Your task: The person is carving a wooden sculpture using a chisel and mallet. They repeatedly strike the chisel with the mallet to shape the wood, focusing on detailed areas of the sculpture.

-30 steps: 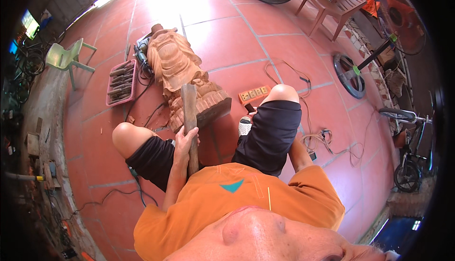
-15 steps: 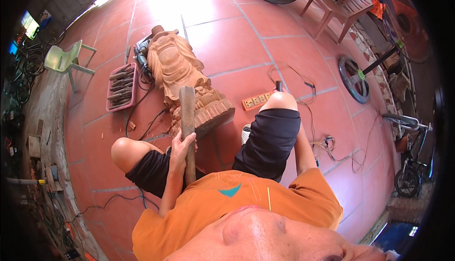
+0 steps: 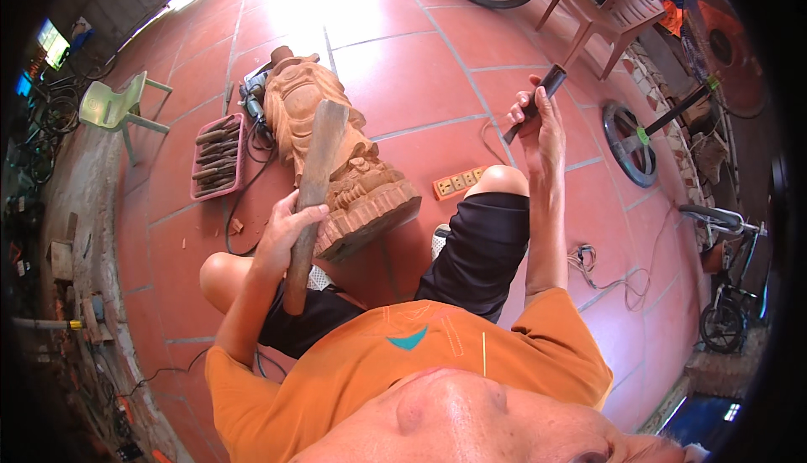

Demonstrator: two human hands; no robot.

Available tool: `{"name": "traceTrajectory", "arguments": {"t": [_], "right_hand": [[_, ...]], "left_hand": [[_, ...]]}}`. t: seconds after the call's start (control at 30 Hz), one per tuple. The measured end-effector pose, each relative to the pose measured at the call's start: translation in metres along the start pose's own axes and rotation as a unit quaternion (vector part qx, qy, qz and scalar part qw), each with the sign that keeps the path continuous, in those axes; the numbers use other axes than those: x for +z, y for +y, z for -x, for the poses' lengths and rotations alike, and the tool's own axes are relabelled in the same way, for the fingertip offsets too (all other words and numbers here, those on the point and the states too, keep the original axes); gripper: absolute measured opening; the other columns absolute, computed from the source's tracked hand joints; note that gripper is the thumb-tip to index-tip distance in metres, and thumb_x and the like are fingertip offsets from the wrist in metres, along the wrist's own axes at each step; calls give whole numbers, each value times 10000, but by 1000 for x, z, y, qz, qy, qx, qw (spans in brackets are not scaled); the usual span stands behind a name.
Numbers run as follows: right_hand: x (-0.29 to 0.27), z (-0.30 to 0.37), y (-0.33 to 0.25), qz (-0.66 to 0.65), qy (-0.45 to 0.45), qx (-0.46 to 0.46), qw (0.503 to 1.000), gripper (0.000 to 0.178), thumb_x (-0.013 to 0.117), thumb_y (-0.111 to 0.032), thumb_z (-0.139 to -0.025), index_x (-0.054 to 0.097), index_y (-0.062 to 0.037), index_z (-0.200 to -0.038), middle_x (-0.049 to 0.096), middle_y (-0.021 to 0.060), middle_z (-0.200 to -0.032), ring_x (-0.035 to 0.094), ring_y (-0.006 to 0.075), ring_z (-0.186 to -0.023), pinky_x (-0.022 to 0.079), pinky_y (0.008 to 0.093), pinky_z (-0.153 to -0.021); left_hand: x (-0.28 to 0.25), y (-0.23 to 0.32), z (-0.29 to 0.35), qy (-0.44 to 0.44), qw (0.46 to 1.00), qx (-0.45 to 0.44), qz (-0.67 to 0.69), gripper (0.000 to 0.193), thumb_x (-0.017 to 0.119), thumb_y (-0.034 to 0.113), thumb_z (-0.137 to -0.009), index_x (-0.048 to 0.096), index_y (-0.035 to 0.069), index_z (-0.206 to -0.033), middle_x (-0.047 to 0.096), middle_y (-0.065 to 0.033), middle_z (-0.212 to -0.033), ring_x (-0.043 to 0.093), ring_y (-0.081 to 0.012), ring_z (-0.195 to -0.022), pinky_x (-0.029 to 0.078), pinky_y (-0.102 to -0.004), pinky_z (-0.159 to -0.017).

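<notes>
A carved wooden statue [image 3: 304, 105] lies on its back on the tiles, its carved base toward me. My left hand [image 3: 284, 232] is closed round a thick wooden club [image 3: 321, 156], which slants up in front of the statue and hides part of it. Out to the right and raised, my right hand [image 3: 542, 131] grips a chisel [image 3: 551, 83] by its dark handle. The chisel's blade end points down and left, well apart from the statue.
Left of the statue, a pink basket [image 3: 241, 164] holds several carving tools beside a power tool [image 3: 255, 108]. An orange power strip [image 3: 458, 182] and loose cords [image 3: 588, 263] lie to the right. A green chair [image 3: 113, 103], brown chair [image 3: 601, 21] and standing fan [image 3: 629, 148] stand around.
My right hand has come up from beside my right thigh, now with the chisel in it. My left hand has lifted the club up and forward, tilting it right.
</notes>
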State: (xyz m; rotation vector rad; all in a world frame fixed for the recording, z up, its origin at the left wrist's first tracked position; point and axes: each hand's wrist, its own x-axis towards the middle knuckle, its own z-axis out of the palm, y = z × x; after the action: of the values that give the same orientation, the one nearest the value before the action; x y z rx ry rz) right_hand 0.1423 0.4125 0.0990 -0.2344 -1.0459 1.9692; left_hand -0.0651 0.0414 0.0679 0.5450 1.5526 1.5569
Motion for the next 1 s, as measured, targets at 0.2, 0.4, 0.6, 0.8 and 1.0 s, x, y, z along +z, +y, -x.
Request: {"name": "traceTrajectory", "arguments": {"t": [0.2, 0.4, 0.6, 0.8, 1.0], "right_hand": [[60, 38, 35, -61, -13, 48, 997, 317, 597, -214, -1040, 510, -59, -1303, 587, 67, -907, 603, 191, -778, 512, 360, -747], [81, 62, 99, -57, 18, 95, 994, 316, 646, -160, -1008, 551, -85, -1300, 625, 37, -1009, 645, 147, -882, 569, 359, -865], [66, 67, 167, 67, 51, 86, 993, 337, 670, -121, -989, 587, -79, -1312, 617, 11, -987, 632, 110, -950, 585, 366, -931], [46, 74, 186, 139, -5, 155, 978, 359, 688, -185, -985, 599, -87, -1319, 655, 12, -1003, 645, 109, -953, 579, 326, -887], [36, 72, 193, 154, -15, 162, 975, 362, 698, -215, -981, 608, -94, -1311, 688, 16, -1008, 662, 114, -949, 572, 311, -862]], "left_hand": [[-16, 15, -32, -37, 998, -35, 34, 196, 688, 134, -916, 605, 28, -1059, 625, -31, -810, 603, -116, -624, 498, -254, -551], [-16, -3, -43, -44, 993, -69, 89, 296, 720, 125, -890, 608, 20, -1143, 628, -36, -811, 609, -124, -626, 506, -256, -557], [-23, -10, -44, -59, 991, -66, 99, 318, 720, 140, -900, 601, 24, -1171, 626, -38, -805, 606, -119, -629, 502, -245, -544], [-26, -8, -49, -47, 991, -76, 97, 301, 720, 130, -900, 599, 29, -1156, 626, -37, -806, 605, -114, -629, 507, -242, -531], [-22, -8, -55, -55, 990, -84, 94, 327, 732, 136, -886, 588, 24, -1158, 625, -36, -812, 605, -115, -613, 508, -246, -525]]}}
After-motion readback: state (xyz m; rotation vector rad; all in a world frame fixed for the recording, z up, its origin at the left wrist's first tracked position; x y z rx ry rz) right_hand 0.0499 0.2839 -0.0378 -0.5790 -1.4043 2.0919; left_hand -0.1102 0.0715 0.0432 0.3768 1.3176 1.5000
